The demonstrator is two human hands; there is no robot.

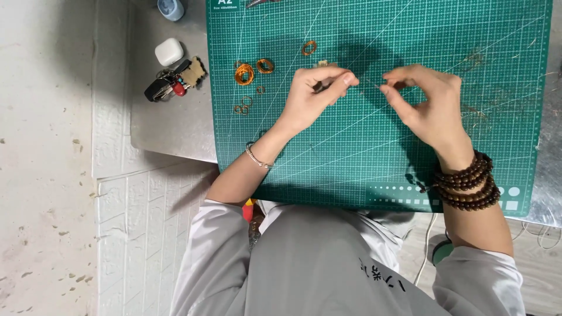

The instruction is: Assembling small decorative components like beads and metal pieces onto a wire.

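Over a green cutting mat [363, 146], my left hand [313, 96] pinches a small dark piece between thumb and fingers. My right hand [424, 102] pinches the other end of a thin wire [369, 82] that runs between the two hands. The wire is barely visible. A thin bangle is on my left wrist, and dark wooden bead bracelets [468, 184] wrap my right wrist. Copper wire coils [244, 74] and small copper rings [309, 47] lie on the mat to the left of my left hand.
The mat lies on a metal table [170, 123]. Off the mat's left edge sit a white earbud case [168, 51], a bunch of keys with a wooden tag [175, 82] and a blue-grey round container [171, 8]. A white cable hangs below the table's near edge.
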